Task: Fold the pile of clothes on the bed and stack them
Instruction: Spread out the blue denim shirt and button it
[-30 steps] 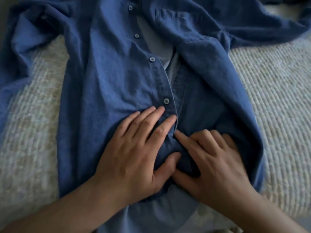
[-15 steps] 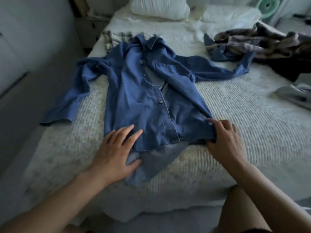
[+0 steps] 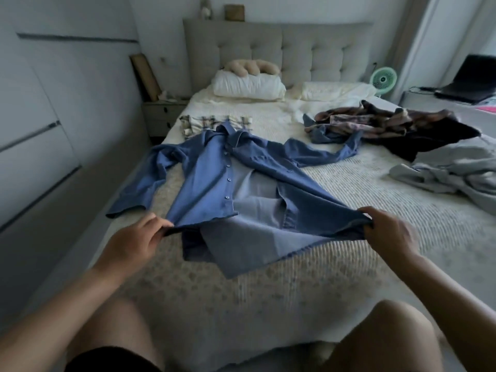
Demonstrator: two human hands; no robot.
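My left hand (image 3: pixel 139 238) and right hand (image 3: pixel 386 232) each pinch a bottom corner of the blue shirt (image 3: pixel 214 178), lifting its hem off the bed (image 3: pixel 349 183).

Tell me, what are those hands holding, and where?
Both hold the blue button-up shirt by its bottom hem: left hand at one corner, right hand at the other.

Left hand (image 3: pixel 138 238): fingers curled, thumb pinched against them on shirt (image 3: pixel 206 181) hem corner, knuckles up, forearm running from lower left. Right hand (image 3: pixel 389 232): fingers closed over opposite hem corner, back of hand up, forearm running from lower right. 2 hands well apart, level with each other, hem stretched between them. Both knees bare at bottom edge.
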